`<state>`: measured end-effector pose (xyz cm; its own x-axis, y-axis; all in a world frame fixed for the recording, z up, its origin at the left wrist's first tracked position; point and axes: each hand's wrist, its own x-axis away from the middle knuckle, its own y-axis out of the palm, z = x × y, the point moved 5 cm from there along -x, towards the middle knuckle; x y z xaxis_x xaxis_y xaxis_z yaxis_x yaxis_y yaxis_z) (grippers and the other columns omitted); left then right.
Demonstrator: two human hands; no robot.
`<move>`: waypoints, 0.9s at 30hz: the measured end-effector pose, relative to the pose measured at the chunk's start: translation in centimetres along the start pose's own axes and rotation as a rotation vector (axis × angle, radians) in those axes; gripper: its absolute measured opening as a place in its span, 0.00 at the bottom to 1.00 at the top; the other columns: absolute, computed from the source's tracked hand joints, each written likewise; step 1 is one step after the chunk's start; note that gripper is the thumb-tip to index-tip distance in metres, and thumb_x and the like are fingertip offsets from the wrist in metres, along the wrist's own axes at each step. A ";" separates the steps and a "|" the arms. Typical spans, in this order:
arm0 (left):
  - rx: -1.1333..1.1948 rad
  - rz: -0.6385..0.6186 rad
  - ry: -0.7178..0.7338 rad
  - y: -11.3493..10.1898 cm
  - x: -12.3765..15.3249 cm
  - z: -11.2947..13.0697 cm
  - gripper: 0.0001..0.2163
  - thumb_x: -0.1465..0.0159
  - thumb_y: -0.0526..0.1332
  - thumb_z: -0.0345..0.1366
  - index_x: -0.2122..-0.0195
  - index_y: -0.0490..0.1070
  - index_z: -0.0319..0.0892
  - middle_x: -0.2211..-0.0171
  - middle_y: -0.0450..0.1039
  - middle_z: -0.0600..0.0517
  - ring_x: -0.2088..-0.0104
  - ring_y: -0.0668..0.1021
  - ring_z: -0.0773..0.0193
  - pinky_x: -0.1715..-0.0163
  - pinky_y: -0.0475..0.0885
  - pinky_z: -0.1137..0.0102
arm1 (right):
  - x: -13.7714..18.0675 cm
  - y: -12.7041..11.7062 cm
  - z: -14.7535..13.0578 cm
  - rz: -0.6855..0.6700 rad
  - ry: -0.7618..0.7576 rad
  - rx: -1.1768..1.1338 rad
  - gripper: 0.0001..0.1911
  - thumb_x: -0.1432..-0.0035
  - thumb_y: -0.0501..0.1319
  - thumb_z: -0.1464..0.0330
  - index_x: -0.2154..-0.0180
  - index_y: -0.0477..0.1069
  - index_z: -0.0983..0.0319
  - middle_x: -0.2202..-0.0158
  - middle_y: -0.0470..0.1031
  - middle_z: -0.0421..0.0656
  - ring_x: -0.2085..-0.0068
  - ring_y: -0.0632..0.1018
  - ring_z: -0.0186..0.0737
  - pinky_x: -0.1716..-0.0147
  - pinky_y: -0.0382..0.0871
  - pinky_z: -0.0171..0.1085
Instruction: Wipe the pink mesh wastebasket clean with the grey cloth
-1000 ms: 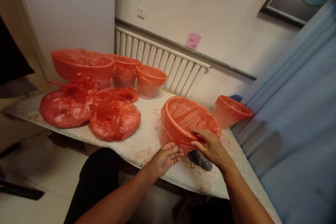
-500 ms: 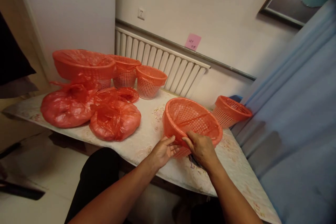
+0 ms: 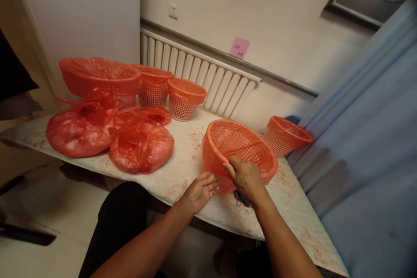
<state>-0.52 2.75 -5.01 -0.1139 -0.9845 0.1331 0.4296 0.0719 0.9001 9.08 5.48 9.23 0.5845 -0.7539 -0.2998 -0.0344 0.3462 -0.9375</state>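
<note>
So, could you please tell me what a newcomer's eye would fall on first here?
Probably the wide red-lined basket right of centre, its near rim held by the right hand, with the open left hand close by. Next come two bulging red bags at the table's left. The pink note also stands out above the radiator.

Both hands are bare, the left hand [image 3: 199, 192] and the right hand [image 3: 248, 180] alike, with the fingers and thumbs uncovered. The left forearm [image 3: 146, 236] and right forearm [image 3: 283, 232] are also bare for all the length in view, each broader on the near side and narrowing to a slim wrist. Plain black cloth covers the left leg [image 3: 119, 215], smooth and rounded at the knee. Farther right, more black cloth [image 3: 256, 263] shows, its details lost in shadow.
</note>
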 end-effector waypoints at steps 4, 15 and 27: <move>0.023 -0.016 0.021 1.4 -0.5 0.1 0.05 0.41 0.64 0.32 0.66 0.68 0.41 0.66 0.78 0.48 0.63 0.80 0.61 0.59 0.70 0.68 | -0.2 0.0 -0.2 -0.018 0.004 -0.007 0.18 0.34 0.47 0.57 0.66 0.69 0.59 0.74 0.76 0.43 0.72 0.75 0.40 0.75 0.48 0.35; -0.035 -0.088 -0.008 0.5 -0.2 -1.1 0.06 0.44 0.65 0.27 0.66 0.70 0.40 0.68 0.77 0.49 0.64 0.80 0.61 0.57 0.69 0.66 | -0.1 -0.2 -0.2 0.008 0.006 -0.009 0.17 0.34 0.48 0.57 0.67 0.69 0.59 0.75 0.76 0.43 0.74 0.74 0.39 0.76 0.46 0.36; -0.044 -0.098 0.000 2.6 -0.8 -1.4 0.08 0.41 0.64 0.32 0.61 0.70 0.40 0.68 0.78 0.48 0.67 0.80 0.61 0.62 0.71 0.67 | 0.1 -0.6 -0.4 0.041 -0.012 -0.190 0.15 0.34 0.50 0.59 0.64 0.70 0.60 0.74 0.75 0.42 0.73 0.75 0.38 0.74 0.56 0.34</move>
<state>1.96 3.55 -3.32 -0.1570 -0.9866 0.0450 0.4556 -0.0319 0.8896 8.87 5.01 9.69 0.5893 -0.7340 -0.3376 -0.2101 0.2643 -0.9413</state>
